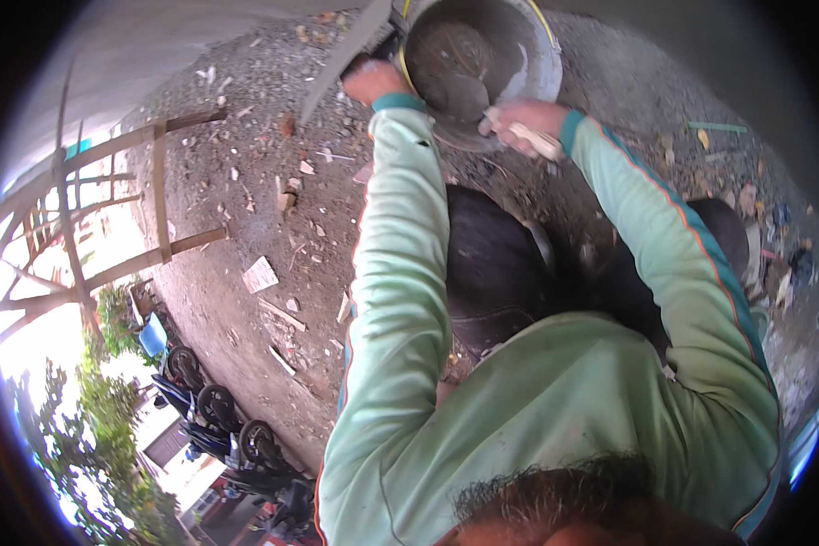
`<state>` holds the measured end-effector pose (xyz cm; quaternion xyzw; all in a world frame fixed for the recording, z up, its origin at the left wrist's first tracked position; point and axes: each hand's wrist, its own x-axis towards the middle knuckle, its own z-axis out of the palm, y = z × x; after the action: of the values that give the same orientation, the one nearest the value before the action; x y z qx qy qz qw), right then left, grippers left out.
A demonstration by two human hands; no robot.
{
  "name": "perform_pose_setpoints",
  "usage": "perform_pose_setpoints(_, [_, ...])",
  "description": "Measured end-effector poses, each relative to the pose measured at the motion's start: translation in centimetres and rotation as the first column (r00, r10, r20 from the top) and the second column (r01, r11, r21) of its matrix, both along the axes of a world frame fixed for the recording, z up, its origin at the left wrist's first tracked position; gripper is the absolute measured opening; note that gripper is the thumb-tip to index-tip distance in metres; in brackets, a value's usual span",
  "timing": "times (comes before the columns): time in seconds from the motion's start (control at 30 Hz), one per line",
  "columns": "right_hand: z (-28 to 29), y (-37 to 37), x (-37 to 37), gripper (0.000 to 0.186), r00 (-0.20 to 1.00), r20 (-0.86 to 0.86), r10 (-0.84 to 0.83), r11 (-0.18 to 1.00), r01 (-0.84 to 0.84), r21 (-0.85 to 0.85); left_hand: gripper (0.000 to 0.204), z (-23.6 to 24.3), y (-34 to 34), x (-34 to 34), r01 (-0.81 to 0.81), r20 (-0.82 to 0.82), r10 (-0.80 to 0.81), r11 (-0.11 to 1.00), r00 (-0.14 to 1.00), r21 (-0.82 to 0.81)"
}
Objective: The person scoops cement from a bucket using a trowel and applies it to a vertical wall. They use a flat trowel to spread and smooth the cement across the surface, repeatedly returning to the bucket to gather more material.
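Observation:
My left hand [370, 82] is closed around the dark handle of a flat grey float [336, 71], held edge-up just left of a metal bucket [548, 68] with a yellow handle. Grey wet material [441, 68] lies inside the bucket. At the bucket's near right rim, my right hand [528, 123] grips the pale handle of a trowel [469, 96], whose blade appears to be down in the wet material.
My crouched legs [490, 259] are below the bucket on rubble-strewn ground [314, 246]. Wooden scaffolding [159, 200] stands at left, with parked motorbikes [214, 409] and plants [109, 409] beyond. A grey wall [646, 41] borders the upper right.

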<state>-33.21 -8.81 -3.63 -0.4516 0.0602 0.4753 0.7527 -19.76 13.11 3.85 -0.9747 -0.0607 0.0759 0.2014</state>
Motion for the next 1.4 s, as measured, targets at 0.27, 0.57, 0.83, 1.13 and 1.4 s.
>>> perform_pose_setpoints(0.27, [4.5, 1.5, 0.6, 0.037, 0.998, -0.059, -0.004, 0.961, 0.02, 0.276, 0.04, -8.1, 24.9, -4.1, -0.061, -0.08, 0.057, 0.997, 0.995, -0.041])
perform_pose_setpoints(0.57, [6.4, 6.6, 1.2, 0.033, 0.998, 0.043, 0.039, 0.95, -0.051, 0.31, 0.036, -11.2, 41.0, -13.1, -0.478, 0.001, 0.483, 0.867, 0.876, 0.144])
perform_pose_setpoints(0.83, [11.6, 9.3, 4.1, 0.029, 0.895, 0.415, -0.162, 0.972, 0.071, 0.225, 0.028, 1.8, 26.1, -16.5, 0.321, 0.067, 0.476, -0.477, 0.877, -0.818])
perform_pose_setpoints(1.13, [11.4, 15.1, 4.3, 0.027, 0.034, 0.998, 0.052, 0.918, 0.391, -0.061, 0.037, 2.7, 14.4, -15.4, 0.431, 0.317, 0.332, -0.367, 0.888, -0.824])
perform_pose_setpoints(1.4, [10.8, 11.2, 4.3, 0.027, -0.104, 0.972, 0.213, 0.923, 0.347, -0.165, 0.035, 4.4, 12.7, -17.7, 0.535, 0.642, -0.131, 0.689, 0.755, -0.489])
